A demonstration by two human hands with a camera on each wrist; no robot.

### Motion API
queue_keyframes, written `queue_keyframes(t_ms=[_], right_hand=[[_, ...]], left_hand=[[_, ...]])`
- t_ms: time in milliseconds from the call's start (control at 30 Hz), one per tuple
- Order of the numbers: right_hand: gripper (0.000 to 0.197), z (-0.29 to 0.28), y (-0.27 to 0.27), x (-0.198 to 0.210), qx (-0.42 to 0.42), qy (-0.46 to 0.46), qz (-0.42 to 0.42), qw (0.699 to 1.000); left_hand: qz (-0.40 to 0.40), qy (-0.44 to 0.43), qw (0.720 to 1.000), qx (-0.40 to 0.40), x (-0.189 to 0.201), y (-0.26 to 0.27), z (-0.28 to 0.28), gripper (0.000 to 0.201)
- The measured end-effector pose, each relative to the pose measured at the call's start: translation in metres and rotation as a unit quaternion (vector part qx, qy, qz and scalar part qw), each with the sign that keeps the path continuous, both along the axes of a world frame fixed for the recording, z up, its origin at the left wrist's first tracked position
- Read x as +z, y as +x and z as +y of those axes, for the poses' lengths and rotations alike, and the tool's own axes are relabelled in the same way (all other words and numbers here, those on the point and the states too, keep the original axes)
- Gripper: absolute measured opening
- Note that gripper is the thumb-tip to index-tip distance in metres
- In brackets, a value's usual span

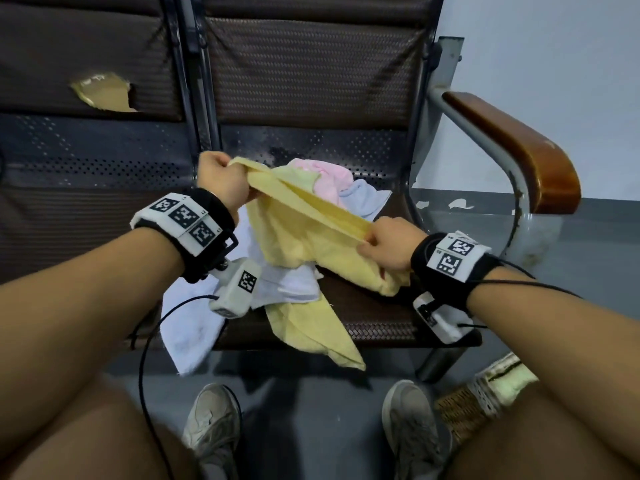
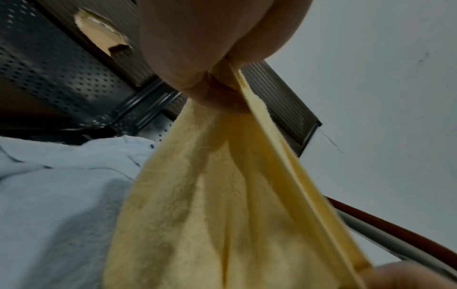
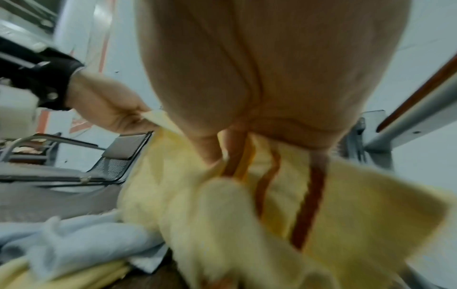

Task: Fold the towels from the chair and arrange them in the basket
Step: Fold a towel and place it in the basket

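Observation:
A yellow towel (image 1: 294,226) is stretched between both hands above the chair seat (image 1: 367,306). My left hand (image 1: 221,178) grips one corner of its edge, my right hand (image 1: 388,244) pinches the other end. The rest of the cloth hangs down onto the pile. In the left wrist view the yellow towel (image 2: 222,205) drops from the curled fingers (image 2: 197,82). The right wrist view shows the same yellow towel (image 3: 247,205) under the right hand's fingers (image 3: 217,148). Pink (image 1: 322,174), pale blue (image 1: 363,199), white (image 1: 194,323) and another yellow towel (image 1: 311,327) lie on the seat.
A wicker basket (image 1: 464,410) with a light cloth lining stands on the floor at the lower right, beside my right shoe (image 1: 412,431). The chair's wooden armrest (image 1: 519,150) rises at the right. A torn seat back (image 1: 100,91) is at the left.

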State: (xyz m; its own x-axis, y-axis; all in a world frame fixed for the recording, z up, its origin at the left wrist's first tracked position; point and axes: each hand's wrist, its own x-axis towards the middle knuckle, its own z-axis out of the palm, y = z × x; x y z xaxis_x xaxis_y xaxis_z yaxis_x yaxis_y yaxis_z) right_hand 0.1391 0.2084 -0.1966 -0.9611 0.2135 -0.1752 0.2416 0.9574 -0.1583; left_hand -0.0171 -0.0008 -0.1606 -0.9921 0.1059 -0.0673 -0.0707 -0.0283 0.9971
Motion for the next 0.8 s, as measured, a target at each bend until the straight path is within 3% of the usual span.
queue_keyframes(t_ms=[100, 167, 333, 400, 500, 533, 667, 733, 800], right_hand=[[0.042, 0.016, 0.000, 0.009, -0.064, -0.011, 0.143, 0.988], [0.040, 0.017, -0.002, 0.014, -0.056, -0.017, 0.221, 0.974], [0.039, 0.014, 0.003, 0.023, -0.011, -0.083, 0.290, 0.953], [0.038, 0.017, 0.007, 0.029, 0.010, -0.096, 0.262, 0.960], [0.043, 0.016, 0.013, 0.030, 0.053, -0.065, 0.126, 0.988], [0.042, 0.016, 0.014, 0.031, 0.057, -0.054, 0.126, 0.989], [0.027, 0.026, 0.017, 0.041, 0.008, -0.096, 0.284, 0.954], [0.020, 0.028, 0.016, 0.042, 0.010, -0.097, 0.251, 0.963], [0.026, 0.028, 0.016, 0.035, 0.024, -0.059, 0.153, 0.986]], left_hand=[[-0.008, -0.045, 0.999, 0.006, -0.008, -0.014, -0.009, 0.028], [-0.006, -0.062, 0.998, 0.002, -0.008, -0.016, -0.008, 0.034], [-0.011, -0.028, 1.000, -0.003, -0.005, -0.013, -0.010, 0.033], [-0.015, -0.015, 1.000, 0.006, -0.005, -0.014, -0.014, 0.036], [-0.018, 0.012, 1.000, 0.019, -0.006, -0.018, -0.020, 0.039], [-0.014, 0.007, 1.000, 0.018, -0.007, -0.019, -0.021, 0.037], [-0.003, -0.013, 1.000, 0.008, -0.010, -0.022, -0.022, 0.039], [0.000, -0.011, 1.000, 0.003, -0.010, -0.021, -0.022, 0.040], [-0.001, -0.008, 1.000, -0.002, -0.009, -0.019, -0.022, 0.039]])
